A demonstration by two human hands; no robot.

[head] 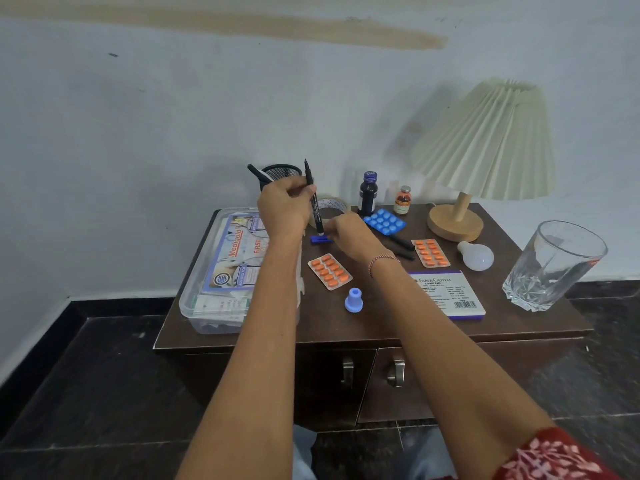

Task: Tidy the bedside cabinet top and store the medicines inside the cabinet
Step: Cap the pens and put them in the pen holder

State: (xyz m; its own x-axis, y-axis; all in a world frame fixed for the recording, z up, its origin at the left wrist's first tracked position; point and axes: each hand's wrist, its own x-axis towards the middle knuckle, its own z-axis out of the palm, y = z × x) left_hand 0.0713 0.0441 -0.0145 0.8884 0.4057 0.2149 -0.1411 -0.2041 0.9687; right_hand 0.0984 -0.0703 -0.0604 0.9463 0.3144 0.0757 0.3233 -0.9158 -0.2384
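My left hand [282, 206] grips two black pens [313, 199] upright above the dark brown cabinet top [381, 323]. My right hand [349, 237] reaches down to a small blue pen [320, 239] lying flat, fingers touching or pinching it. Two orange pill strips [329, 271] [430, 252], a blue pill strip [384, 221], a dark syrup bottle [367, 194] and a small orange-labelled vial [402, 199] sit on the top. A clear first aid box [221, 271] lies at the left.
A black mesh pen holder [281, 173] and a tape roll [332, 206] stand at the back. A pleated lamp [485, 150], a white bulb [476, 255], a drinking glass [550, 265], a stamp pad [446, 292], a blue cap [354, 300] and more pens [401, 242] crowd the right. Cabinet doors [398, 372] are closed.
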